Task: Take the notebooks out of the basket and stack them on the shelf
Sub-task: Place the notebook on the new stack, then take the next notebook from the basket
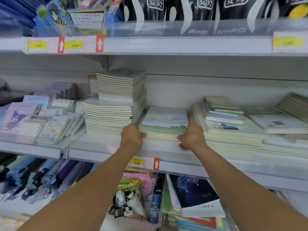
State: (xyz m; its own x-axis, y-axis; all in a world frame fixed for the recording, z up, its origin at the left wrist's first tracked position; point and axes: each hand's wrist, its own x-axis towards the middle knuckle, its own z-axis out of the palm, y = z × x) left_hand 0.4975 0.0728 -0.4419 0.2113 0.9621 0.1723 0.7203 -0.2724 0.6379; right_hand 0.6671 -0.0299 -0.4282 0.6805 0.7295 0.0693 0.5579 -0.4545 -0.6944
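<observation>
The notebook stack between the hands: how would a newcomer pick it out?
On the middle shelf, find the tall cream-edged pile left of centre. Right beside it lies a low notebook stack, gripped by the left hand and right hand. Only its cover shows a pastel green landscape.

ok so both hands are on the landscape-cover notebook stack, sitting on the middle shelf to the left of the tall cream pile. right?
Not quite. In the head view the left hand and right hand do grip the landscape-cover stack on the middle shelf, but it sits to the right of the tall cream pile, in the gap between that pile and the mixed stack.
</observation>
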